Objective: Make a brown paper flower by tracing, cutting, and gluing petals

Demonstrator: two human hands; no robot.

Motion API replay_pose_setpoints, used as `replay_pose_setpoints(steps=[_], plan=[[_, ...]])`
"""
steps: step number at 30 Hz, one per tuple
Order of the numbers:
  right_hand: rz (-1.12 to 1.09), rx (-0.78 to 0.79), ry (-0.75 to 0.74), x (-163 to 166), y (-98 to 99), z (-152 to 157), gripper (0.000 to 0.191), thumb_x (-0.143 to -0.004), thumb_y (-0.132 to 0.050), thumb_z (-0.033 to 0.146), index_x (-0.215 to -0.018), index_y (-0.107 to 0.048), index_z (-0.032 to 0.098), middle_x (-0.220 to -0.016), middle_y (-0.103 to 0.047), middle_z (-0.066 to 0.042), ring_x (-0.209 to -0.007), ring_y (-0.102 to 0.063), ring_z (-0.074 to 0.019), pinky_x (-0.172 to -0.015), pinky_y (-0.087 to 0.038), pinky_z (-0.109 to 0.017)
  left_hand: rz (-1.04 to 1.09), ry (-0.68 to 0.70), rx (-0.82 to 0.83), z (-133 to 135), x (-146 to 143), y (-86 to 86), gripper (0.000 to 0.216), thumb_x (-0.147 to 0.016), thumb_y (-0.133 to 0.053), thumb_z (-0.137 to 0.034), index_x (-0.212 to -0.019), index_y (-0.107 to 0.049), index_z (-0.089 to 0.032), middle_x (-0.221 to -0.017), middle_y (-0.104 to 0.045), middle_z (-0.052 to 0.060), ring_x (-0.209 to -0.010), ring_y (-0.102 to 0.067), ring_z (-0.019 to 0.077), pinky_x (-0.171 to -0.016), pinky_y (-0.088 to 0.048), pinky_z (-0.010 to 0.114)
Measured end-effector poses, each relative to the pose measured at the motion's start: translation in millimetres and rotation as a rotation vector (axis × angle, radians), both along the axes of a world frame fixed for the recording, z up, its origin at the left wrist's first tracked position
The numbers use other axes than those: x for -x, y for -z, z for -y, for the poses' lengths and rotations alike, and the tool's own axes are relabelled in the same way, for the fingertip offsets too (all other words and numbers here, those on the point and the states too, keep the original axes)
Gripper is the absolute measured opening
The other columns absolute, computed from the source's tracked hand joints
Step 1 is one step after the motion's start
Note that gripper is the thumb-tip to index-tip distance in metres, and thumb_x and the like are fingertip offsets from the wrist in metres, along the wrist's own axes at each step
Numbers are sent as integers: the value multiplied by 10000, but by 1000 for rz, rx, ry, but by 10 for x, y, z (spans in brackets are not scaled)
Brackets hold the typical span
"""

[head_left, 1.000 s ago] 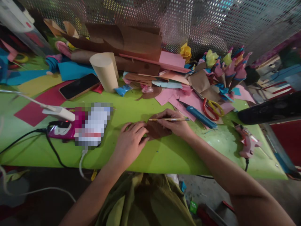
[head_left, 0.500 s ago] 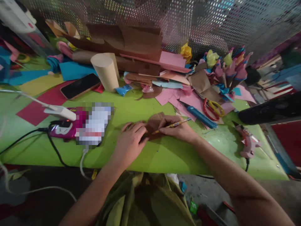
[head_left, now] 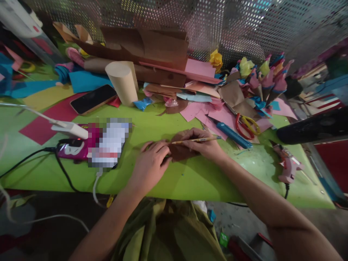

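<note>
A pencil [head_left: 199, 140] lies in the grip of my right hand [head_left: 208, 146], its tip pointing left near the fingers of the other hand. Under it is a small piece of brown paper [head_left: 183, 153] on the green table, partly covered by both hands. My left hand [head_left: 154, 156] holds the paper's left edge, fingers bent and thumb towards the paper. Right of the paper lie a blue utility knife [head_left: 233, 135] and red-and-yellow-handled scissors [head_left: 246, 127].
A pink glue gun [head_left: 289, 166] lies at the right by a dark cylinder [head_left: 312, 127]. On the left are a blurred-out phone [head_left: 110, 143], a magenta power strip [head_left: 76, 150] and a dark phone [head_left: 94, 99]. Paper sheets, a beige roll [head_left: 123, 85] and paper flowers [head_left: 268, 78] line the back.
The pencil tip has moved up and left across the brown paper, and the pencil lies flatter. My right hand has shifted slightly; my left hand has stayed in place.
</note>
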State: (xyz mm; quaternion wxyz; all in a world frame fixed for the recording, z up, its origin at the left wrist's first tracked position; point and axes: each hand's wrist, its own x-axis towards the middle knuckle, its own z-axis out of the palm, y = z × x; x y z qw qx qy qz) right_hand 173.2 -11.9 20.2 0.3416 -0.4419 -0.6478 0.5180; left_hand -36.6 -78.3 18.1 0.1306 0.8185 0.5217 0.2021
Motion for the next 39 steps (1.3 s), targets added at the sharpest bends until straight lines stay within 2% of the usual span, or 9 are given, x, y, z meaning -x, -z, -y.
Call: replay_pose_setpoints(steps=[5,9,13,18,22,28,34,39], plan=[[-5,-38,10,32,26,20,283,-804,-742,482,-822,-667,211,-801,-712,-37,-691,-625,-164,-588,-471,-286,0,-6,-13,12,4,5,100,-885,-618,-115,-906,-593,-210,-1194,-702,81,-1069,-671,250,-993,-492,461],[-17,-52,8,37,48,24,221,-824,-740,419,-835,-671,209,-852,-726,-44,-725,-639,-164,-630,-487,-293,-3,-5,-15,13,5,15,96,-889,-620,-123,-916,-598,-211,-1198,-696,84,-1101,-663,252,-1012,-488,463],[14,-62,8,25,52,20,198,-812,-747,381,-805,-666,200,-811,-727,-38,-715,-634,-163,-656,-493,-296,0,-5,-24,11,4,21,90,-883,-631,-119,-916,-602,-197,-1182,-695,91,-1088,-667,255,-1006,-491,467],[76,-25,-65,2,-26,32,206,-801,-739,385,-758,-663,198,-764,-715,-32,-676,-619,-158,-613,-475,-277,-1,-14,-17,10,8,16,76,-889,-621,-126,-892,-611,-201,-1189,-697,84,-1078,-667,249,-996,-491,454],[125,32,-115,-18,-92,57,148,-780,-721,323,-728,-678,191,-685,-684,-20,-610,-568,-141,-550,-421,-256,-2,-16,-15,7,9,20,92,-876,-627,-114,-891,-616,-204,-1183,-702,81,-1061,-672,249,-988,-494,453],[148,100,-207,-42,-176,80,110,-745,-690,271,-685,-683,179,-642,-660,-7,-598,-526,-126,-551,-387,-244,-3,-16,-38,9,10,30,117,-853,-646,-92,-898,-619,-196,-1174,-706,82,-1059,-678,257,-981,-500,453],[140,162,-241,-30,-241,113,120,-726,-695,279,-663,-674,179,-603,-617,8,-563,-488,-112,-514,-337,-237,-14,-19,-36,14,16,27,97,-867,-638,-111,-912,-627,-196,-1177,-704,92,-1071,-674,262,-974,-502,457],[39,186,-197,-61,-198,78,143,-720,-745,301,-679,-682,179,-638,-651,-3,-579,-533,-122,-533,-380,-246,4,26,-105,27,14,65,152,-901,-596,-107,-1016,-655,-188,-1218,-705,89,-1123,-658,249,-997,-488,438]])
